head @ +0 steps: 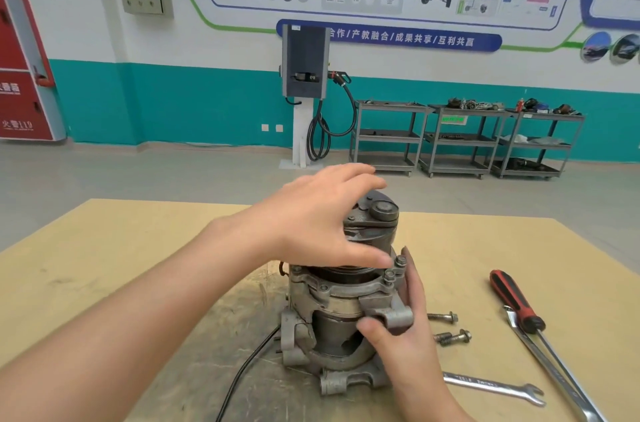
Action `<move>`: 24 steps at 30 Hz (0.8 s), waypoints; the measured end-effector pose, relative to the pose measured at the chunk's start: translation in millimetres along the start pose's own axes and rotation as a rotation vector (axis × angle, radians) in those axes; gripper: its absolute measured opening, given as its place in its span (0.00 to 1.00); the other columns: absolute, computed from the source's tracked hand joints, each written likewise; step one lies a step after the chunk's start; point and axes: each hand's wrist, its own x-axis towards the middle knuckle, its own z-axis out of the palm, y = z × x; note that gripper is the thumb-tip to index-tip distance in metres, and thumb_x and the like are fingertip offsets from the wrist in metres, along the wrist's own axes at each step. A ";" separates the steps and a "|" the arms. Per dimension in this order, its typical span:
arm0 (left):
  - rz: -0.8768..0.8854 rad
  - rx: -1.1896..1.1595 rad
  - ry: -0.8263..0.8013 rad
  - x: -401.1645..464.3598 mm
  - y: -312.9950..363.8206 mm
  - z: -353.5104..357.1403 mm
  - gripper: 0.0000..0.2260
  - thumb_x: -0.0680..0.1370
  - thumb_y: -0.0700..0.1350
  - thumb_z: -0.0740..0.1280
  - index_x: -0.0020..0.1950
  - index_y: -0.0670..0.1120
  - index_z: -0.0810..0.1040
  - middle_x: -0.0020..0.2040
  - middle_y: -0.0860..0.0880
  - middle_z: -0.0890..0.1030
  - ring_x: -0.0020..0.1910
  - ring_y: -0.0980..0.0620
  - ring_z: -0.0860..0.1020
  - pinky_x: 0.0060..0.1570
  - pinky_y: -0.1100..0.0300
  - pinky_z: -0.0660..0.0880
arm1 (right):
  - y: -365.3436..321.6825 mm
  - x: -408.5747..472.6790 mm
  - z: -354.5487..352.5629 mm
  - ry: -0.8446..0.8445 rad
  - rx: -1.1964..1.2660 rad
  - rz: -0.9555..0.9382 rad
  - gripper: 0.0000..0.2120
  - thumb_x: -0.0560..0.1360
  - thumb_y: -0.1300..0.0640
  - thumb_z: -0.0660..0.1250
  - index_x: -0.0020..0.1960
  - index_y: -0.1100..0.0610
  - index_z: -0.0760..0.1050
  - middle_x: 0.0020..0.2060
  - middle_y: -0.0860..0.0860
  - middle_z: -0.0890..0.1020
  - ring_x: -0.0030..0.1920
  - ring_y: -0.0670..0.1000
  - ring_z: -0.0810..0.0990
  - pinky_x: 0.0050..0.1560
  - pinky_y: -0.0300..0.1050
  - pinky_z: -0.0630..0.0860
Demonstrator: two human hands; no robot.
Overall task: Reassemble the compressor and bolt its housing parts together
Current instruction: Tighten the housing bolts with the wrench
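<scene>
On the plywood counter, a compressor stands upright at centre as a person works on refitting its housing. Reaching over from nine o'clock, the left hand has its grip spread loosely, fingers arched over the clutch end and thumb resting near the flange, pinching nothing. Coming up from five o'clock, the right hand steadies the body, straight fingers laid flat against the side and thumb pressing a mounting ear. Two bolts already sit in the flange at about two o'clock on the housing, though whether they are tightened cannot be told from this angle. Two loose bolts lie just beside the compressor at three o'clock. At four o'clock a red-handled screwdriver and wrenches rest untouched, suggesting the bolting is only partly done.
</scene>
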 end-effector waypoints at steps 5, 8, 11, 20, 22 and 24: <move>-0.017 0.118 -0.074 10.2 -1.9 1.3 0.35 0.69 0.72 0.62 0.73 0.61 0.59 0.72 0.58 0.63 0.72 0.56 0.59 0.62 0.52 0.64 | 1.5 0.9 -0.8 -0.033 -0.063 0.010 0.56 0.56 0.37 0.81 0.76 0.45 0.56 0.64 0.43 0.78 0.63 0.43 0.77 0.54 0.31 0.75; -0.018 0.074 -0.078 14.3 -2.0 2.7 0.32 0.70 0.70 0.62 0.72 0.63 0.60 0.68 0.56 0.65 0.69 0.55 0.61 0.58 0.53 0.66 | -1.0 0.6 1.5 -0.038 -0.124 -0.011 0.55 0.58 0.31 0.75 0.77 0.50 0.55 0.63 0.38 0.77 0.63 0.40 0.76 0.55 0.30 0.73; -0.017 0.049 -0.118 17.8 -3.4 2.5 0.31 0.71 0.68 0.63 0.72 0.62 0.61 0.66 0.54 0.67 0.68 0.53 0.61 0.64 0.52 0.66 | -3.0 0.9 0.0 -0.041 -0.164 -0.057 0.56 0.60 0.28 0.72 0.78 0.51 0.52 0.63 0.29 0.73 0.64 0.35 0.73 0.56 0.27 0.70; -0.025 0.009 -0.096 11.9 -3.4 1.7 0.32 0.67 0.69 0.59 0.70 0.64 0.63 0.61 0.55 0.68 0.66 0.56 0.62 0.66 0.53 0.66 | -2.2 -1.5 -0.7 -0.062 -0.225 -0.036 0.48 0.68 0.39 0.71 0.79 0.51 0.49 0.67 0.38 0.74 0.68 0.41 0.72 0.67 0.39 0.69; -0.027 0.009 -0.094 11.0 -2.6 0.8 0.32 0.67 0.69 0.59 0.70 0.63 0.63 0.61 0.55 0.68 0.65 0.56 0.62 0.66 0.55 0.65 | -2.3 -1.4 -0.6 -0.075 -0.223 -0.034 0.45 0.70 0.42 0.70 0.79 0.50 0.49 0.68 0.37 0.73 0.68 0.41 0.71 0.68 0.39 0.69; -0.030 0.013 -0.089 8.7 -1.5 0.2 0.32 0.67 0.69 0.59 0.70 0.63 0.63 0.61 0.55 0.68 0.64 0.57 0.62 0.65 0.57 0.65 | -4.6 -1.3 -0.7 -0.083 -0.222 -0.021 0.46 0.70 0.42 0.71 0.78 0.47 0.48 0.69 0.41 0.73 0.69 0.43 0.71 0.70 0.44 0.68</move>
